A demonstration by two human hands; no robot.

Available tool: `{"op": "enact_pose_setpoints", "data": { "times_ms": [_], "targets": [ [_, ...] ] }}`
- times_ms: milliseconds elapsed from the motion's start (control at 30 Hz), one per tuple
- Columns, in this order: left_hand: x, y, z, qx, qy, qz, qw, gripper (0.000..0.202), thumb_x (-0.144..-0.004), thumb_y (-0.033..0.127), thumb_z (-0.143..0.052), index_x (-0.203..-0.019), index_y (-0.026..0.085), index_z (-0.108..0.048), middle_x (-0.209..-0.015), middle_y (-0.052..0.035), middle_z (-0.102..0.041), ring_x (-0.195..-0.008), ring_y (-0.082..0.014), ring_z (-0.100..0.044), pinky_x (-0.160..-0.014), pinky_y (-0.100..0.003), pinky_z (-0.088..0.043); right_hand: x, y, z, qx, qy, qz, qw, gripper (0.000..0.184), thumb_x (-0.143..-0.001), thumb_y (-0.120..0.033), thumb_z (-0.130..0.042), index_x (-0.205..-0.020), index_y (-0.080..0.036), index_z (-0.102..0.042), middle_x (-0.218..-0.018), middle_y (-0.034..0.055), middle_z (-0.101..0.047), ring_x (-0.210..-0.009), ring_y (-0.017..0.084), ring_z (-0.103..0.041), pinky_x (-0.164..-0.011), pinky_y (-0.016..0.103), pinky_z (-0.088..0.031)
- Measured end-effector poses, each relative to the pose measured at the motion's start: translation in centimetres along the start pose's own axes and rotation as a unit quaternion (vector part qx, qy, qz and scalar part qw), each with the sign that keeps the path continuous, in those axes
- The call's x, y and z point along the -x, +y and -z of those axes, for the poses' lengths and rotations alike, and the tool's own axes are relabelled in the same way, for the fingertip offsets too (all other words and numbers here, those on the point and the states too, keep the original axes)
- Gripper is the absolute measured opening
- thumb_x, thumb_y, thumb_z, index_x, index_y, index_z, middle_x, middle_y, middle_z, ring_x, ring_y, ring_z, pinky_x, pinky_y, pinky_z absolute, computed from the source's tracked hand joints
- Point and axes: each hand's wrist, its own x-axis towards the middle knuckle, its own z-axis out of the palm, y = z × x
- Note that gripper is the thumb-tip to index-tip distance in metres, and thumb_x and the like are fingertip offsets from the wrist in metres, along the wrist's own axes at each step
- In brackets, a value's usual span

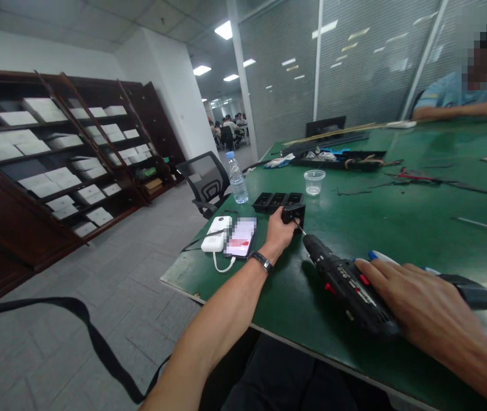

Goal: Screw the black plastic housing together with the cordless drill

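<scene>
Office interior. Dark wooden shelving with slanted racks of white sheets is set against a white wall; a grey tiled floor and a black mesh office chair are seen beside the green desk. Glazed partitions with blinds are lit by recessed ceiling panels

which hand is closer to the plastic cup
Left. The left hand grips a black box just before the cup; the right hand rests farther back on the electric screwdriver.

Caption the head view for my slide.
Left hand steadies a black box on the green table; right hand rests on a cordless drill.
</scene>
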Motion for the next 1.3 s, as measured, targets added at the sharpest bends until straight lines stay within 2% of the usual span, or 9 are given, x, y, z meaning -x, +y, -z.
{"op": "enact_pose_setpoints", "data": {
  "times_ms": [100, 233, 500, 667, 900, 1067, 1300],
  "targets": [
    [0.0, 0.0, 0.0, 0.005, 0.000, -0.001, 1.000, 0.026, -0.075, 0.007, -0.074, -0.099, 0.015, -0.071, -0.096, -0.0049, -0.076, -0.095, -0.0197, -0.069, -0.093, -0.033, -0.055, 0.0, 0.0, 0.0, 0.030, 0.026, 0.043, 0.998, 0.043, -0.082, -0.005, -0.051, -0.120, -0.017, -0.067, -0.105, 0.0123, -0.077, -0.078, 0.024, -0.072, -0.066, 0.036, -0.060],
    [0.1, 0.1, -0.1, 0.018, -0.001, -0.007, 1.000, 0.033, -0.075, 0.005, -0.074, -0.107, 0.014, -0.072, -0.107, -0.0084, -0.077, -0.099, -0.0194, -0.070, -0.096, -0.032, -0.054, 0.1, 0.1, -0.2, 0.035, 0.054, 0.042, 0.997, 0.045, -0.079, -0.005, -0.053, -0.120, -0.016, -0.066, -0.104, 0.0139, -0.077, -0.079, 0.026, -0.073, -0.063, 0.036, -0.060],
    [0.1, 0.2, -0.1, -0.009, 0.004, -0.012, 1.000, 0.031, -0.076, 0.005, -0.074, -0.106, 0.012, -0.072, -0.106, -0.0106, -0.077, -0.097, -0.0217, -0.069, -0.093, -0.033, -0.055, 0.0, 0.1, 0.0, 0.048, -0.002, 0.038, 0.998, 0.047, -0.078, -0.004, -0.059, -0.124, -0.014, -0.067, -0.116, 0.0142, -0.076, -0.085, 0.026, -0.074, -0.072, 0.039, -0.062],
    [0.0, -0.1, -0.1, -0.011, 0.004, -0.011, 1.000, 0.030, -0.077, 0.007, -0.075, -0.106, 0.013, -0.073, -0.107, -0.0107, -0.078, -0.099, -0.0220, -0.070, -0.094, -0.033, -0.055, 0.6, 0.9, -0.9, 0.048, -0.023, 0.049, 0.997, 0.051, -0.081, -0.007, -0.059, -0.131, -0.017, -0.065, -0.121, 0.0126, -0.076, -0.087, 0.024, -0.074, -0.073, 0.036, -0.062],
    [0.1, -0.2, -0.1, -0.014, 0.004, -0.012, 1.000, 0.034, -0.076, 0.007, -0.076, -0.109, 0.012, -0.073, -0.110, -0.0113, -0.078, -0.098, -0.0223, -0.071, -0.092, -0.032, -0.056, 1.1, 0.9, -1.8, 0.062, -0.022, 0.034, 0.997, 0.048, -0.086, -0.006, -0.056, -0.131, -0.017, -0.066, -0.123, 0.0165, -0.075, -0.092, 0.026, -0.075, -0.075, 0.037, -0.063],
    [0.1, -0.1, -0.1, -0.017, 0.008, -0.006, 1.000, 0.032, -0.076, 0.006, -0.076, -0.107, 0.013, -0.074, -0.106, -0.0099, -0.078, -0.097, -0.0214, -0.070, -0.094, -0.033, -0.055, 1.2, 0.8, -1.7, 0.053, -0.005, 0.038, 0.998, 0.054, -0.080, -0.001, -0.054, -0.131, -0.016, -0.067, -0.123, 0.0170, -0.075, -0.094, 0.028, -0.075, -0.076, 0.039, -0.063],
    [-0.1, -0.5, -0.1, -0.027, 0.006, -0.013, 1.000, 0.033, -0.075, 0.006, -0.075, -0.107, 0.013, -0.074, -0.107, -0.0103, -0.078, -0.099, -0.0219, -0.070, -0.095, -0.033, -0.056, 0.9, 0.6, -1.5, 0.049, 0.009, 0.038, 0.998, 0.051, -0.080, -0.002, -0.055, -0.127, -0.016, -0.069, -0.120, 0.0169, -0.076, -0.092, 0.028, -0.076, -0.074, 0.039, -0.064]
  ]
}}
